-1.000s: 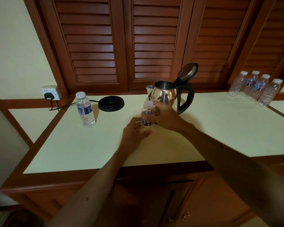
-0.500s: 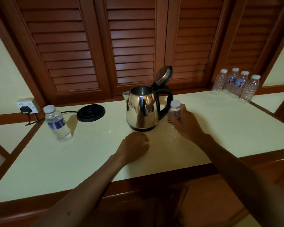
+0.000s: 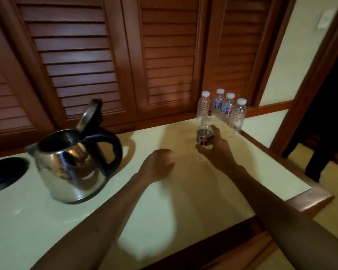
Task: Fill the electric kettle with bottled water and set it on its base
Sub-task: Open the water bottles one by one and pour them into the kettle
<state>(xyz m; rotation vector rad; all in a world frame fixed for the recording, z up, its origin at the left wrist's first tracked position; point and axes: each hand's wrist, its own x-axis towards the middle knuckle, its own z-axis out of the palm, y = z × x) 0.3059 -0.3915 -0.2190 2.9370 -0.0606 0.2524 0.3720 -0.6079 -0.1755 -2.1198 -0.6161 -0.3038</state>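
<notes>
A shiny steel kettle (image 3: pixel 72 166) with a black handle stands on the cream counter (image 3: pixel 183 191), its lid tipped up and open. Its round black base (image 3: pixel 4 172) lies at the far left edge of view. My right hand (image 3: pixel 216 151) grips a small capped water bottle (image 3: pixel 205 133) to the right of the kettle, close to a group of several bottles. My left hand (image 3: pixel 156 166) hovers low over the counter between kettle and bottle, fingers loosely curled, holding nothing.
Several capped water bottles (image 3: pixel 222 110) stand together at the back right of the counter. Wooden louvred doors (image 3: pixel 105 55) rise behind it. The counter's right edge (image 3: pixel 300 182) drops off beside a dark chair leg (image 3: pixel 318 158).
My right hand has carried the small bottle further right, away from the kettle and towards the bottle group. The view has swung right, so the left bottle and wall socket are out of sight.
</notes>
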